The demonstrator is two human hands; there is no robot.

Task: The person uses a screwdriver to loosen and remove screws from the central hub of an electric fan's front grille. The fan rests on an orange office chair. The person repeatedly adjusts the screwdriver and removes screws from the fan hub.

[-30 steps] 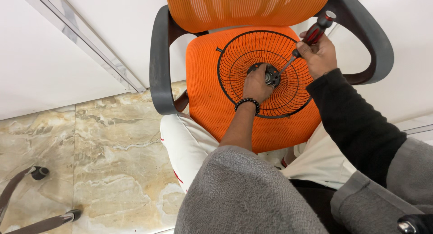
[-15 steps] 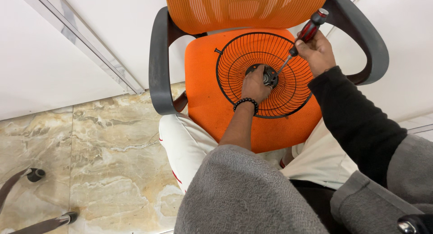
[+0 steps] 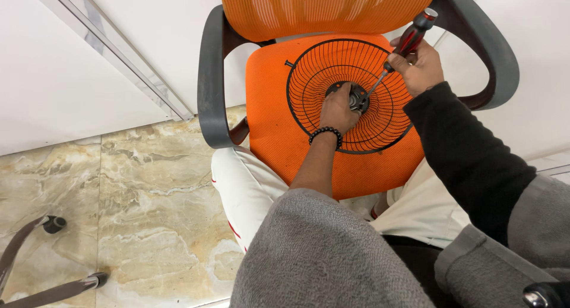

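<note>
The black wire fan guard (image 3: 350, 94) lies flat on the orange chair seat (image 3: 273, 124), the left hand (image 3: 338, 111) gripping its hub steady while the right hand (image 3: 418, 64), fisted around a red-handled screwdriver (image 3: 404, 46), angles the tip into that hub.

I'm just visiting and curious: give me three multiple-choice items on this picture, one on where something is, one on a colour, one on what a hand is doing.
1. Where does the fan guard lie?
A. on the floor
B. on the chair seat
C. on a table

2. What colour is the screwdriver handle?
A. red and black
B. yellow
C. blue

3. What is the left hand doing?
A. hanging free
B. holding a cup
C. pressing on the guard's hub

Answers: 1 B, the wire guard rests on the orange seat. 2 A, the handle in the right hand shows red with black. 3 C, the left hand sits at the centre hub.
</note>
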